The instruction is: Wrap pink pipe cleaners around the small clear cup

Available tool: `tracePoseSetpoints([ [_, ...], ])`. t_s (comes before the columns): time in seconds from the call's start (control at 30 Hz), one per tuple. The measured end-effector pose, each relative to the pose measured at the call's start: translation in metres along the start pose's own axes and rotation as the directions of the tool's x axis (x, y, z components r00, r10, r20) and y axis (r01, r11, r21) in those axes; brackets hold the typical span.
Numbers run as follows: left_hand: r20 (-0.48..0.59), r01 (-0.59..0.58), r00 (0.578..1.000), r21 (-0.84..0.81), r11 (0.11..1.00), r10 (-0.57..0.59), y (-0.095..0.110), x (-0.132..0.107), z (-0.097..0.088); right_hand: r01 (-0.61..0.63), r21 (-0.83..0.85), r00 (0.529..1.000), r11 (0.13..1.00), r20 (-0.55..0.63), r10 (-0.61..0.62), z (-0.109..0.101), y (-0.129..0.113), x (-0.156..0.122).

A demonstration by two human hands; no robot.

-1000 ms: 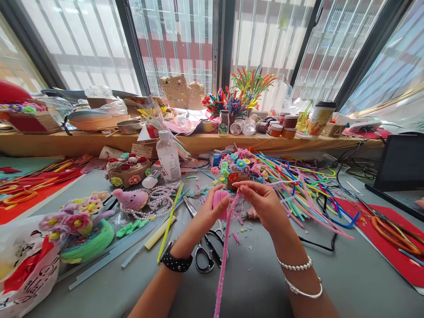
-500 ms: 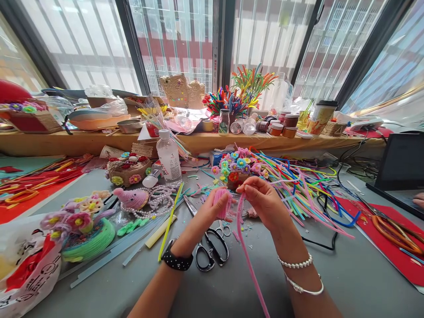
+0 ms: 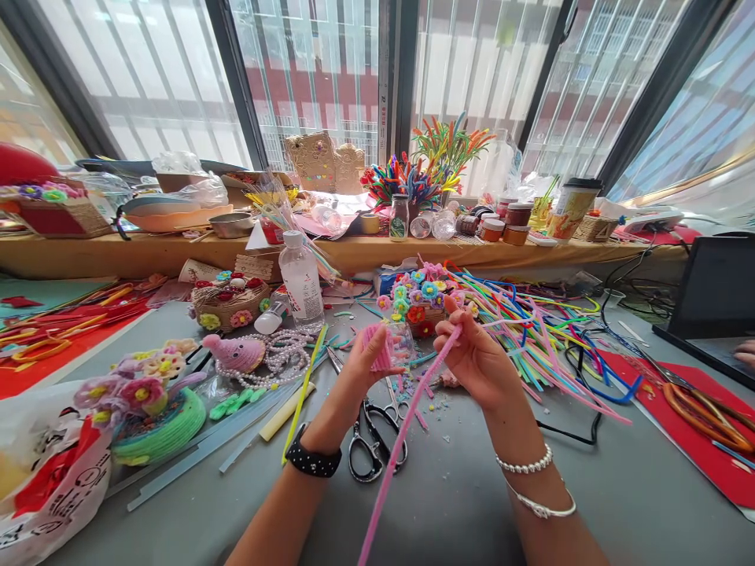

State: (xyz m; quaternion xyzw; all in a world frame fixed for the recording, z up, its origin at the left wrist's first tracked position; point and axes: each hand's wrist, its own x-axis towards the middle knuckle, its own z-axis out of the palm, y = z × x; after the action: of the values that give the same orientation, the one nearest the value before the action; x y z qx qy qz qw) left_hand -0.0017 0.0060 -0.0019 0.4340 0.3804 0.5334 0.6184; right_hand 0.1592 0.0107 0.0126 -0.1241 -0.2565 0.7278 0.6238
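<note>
The left grip is closing around a wound pink bundle, thumb pressing across its front. The right grip, a little higher, is pinching a fuzzy pink strand at the fingertips, its remaining fingers curling loosely. The strand is slanting down between the forearms. Both forearms are angling inward from below; a dotted black band is circling the left wrist and 2 silver bracelets the right. Beneath, scissors are lying on the gray bench. Colorful fuzzy stems are spreading to the right, and a clear bottle is standing to the left. Beyond, a crowded ledge is running below tall windows.
</note>
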Motion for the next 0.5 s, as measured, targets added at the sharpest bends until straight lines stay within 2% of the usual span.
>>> tracePoseSetpoints([
  [0.23, 0.032, 0.000, 0.999, 0.000, 1.000, 0.000, -0.0003, -0.0019, 0.0014, -0.048, -0.019, 0.999, 0.999, -0.024, 0.048, 0.0027, 0.0013, 0.0012],
  [0.4, 0.050, 0.046, 0.998, -0.042, 0.998, -0.044, -0.0012, -0.0035, 0.0024, -0.092, -0.172, 0.996, 0.981, -0.016, 0.091, 0.0041, 0.0022, -0.0012],
  [0.5, 0.073, 0.078, 0.994, -0.033, 0.996, -0.076, -0.0017, -0.0027, 0.0020, -0.080, -0.276, 0.997, 0.958, -0.023, 0.077, 0.0032, -0.0004, -0.0029],
])
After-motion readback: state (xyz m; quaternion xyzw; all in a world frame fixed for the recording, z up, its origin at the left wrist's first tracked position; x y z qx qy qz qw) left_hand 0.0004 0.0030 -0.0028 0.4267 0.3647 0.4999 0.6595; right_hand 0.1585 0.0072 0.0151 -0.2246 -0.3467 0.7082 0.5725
